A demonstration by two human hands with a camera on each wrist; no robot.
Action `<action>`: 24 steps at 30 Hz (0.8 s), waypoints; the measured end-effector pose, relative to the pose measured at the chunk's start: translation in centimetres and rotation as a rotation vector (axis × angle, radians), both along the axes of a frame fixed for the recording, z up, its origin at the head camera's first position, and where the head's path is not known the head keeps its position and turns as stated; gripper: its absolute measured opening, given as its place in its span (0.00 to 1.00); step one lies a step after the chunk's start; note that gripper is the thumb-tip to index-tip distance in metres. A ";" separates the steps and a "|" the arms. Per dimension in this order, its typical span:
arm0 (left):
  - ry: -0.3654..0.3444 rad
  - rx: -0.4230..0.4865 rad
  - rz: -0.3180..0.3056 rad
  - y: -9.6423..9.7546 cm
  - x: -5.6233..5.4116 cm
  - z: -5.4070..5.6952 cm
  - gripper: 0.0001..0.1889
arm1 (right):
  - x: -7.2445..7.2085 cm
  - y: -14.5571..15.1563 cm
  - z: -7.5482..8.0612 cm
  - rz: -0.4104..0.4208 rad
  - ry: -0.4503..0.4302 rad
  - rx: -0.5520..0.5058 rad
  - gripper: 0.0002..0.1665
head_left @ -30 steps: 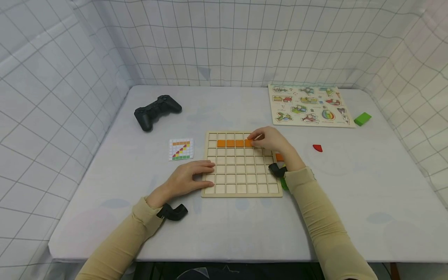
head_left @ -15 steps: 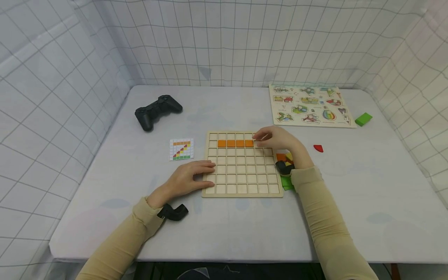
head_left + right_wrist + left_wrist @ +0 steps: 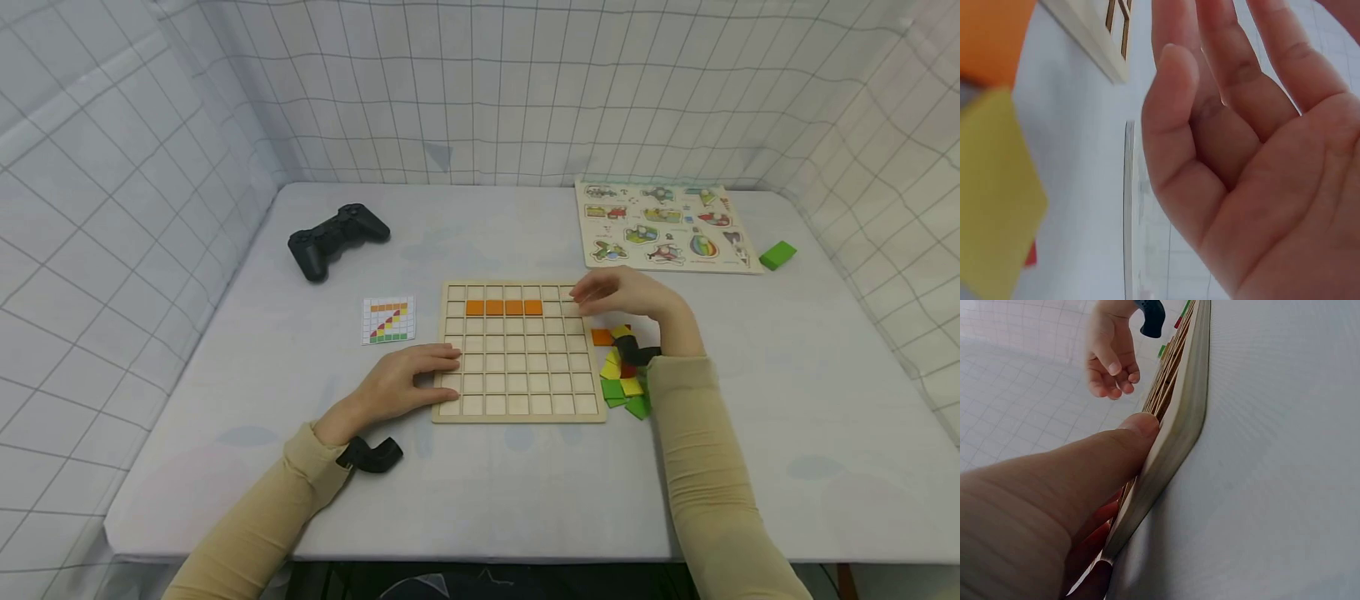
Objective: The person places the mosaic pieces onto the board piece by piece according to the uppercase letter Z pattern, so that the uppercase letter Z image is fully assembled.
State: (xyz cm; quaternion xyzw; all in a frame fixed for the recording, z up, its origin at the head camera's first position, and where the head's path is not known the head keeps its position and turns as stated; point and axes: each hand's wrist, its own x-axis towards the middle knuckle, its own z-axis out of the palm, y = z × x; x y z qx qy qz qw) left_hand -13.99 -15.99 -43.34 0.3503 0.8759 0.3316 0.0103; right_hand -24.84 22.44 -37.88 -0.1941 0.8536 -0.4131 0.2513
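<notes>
The left hand [image 3: 397, 383] rests unclenched on the grid board [image 3: 516, 342] bearing four orange tiles [image 3: 494, 307], while the right hand [image 3: 630, 293], relaxed and empty, hovers near its far-right corner.

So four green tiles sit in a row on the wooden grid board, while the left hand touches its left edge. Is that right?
Not quite: the head view shows that the four tiles in that row are orange, not green. They do sit on the wooden grid board, and the left hand touches its left edge.
</notes>
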 end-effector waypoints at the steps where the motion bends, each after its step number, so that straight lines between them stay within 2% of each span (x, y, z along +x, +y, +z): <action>1: 0.000 -0.001 0.000 0.0 0.0 0.0 0.25 | 0.0 0.3 0.0 -0.003 -0.014 -0.005 0.25; 5: 0.002 0.001 -0.004 0.0 0.0 0.0 0.25 | 0.2 1.3 -0.2 -0.001 -0.068 -0.020 0.23; 12: 0.000 0.003 -0.005 -0.1 0.0 -0.1 0.25 | 0.6 2.3 -0.7 -0.010 -0.114 -0.019 0.20; 24: 0.001 0.013 -0.001 0.0 0.1 0.0 0.25 | 0.4 2.8 -1.7 0.011 -0.178 -0.025 0.23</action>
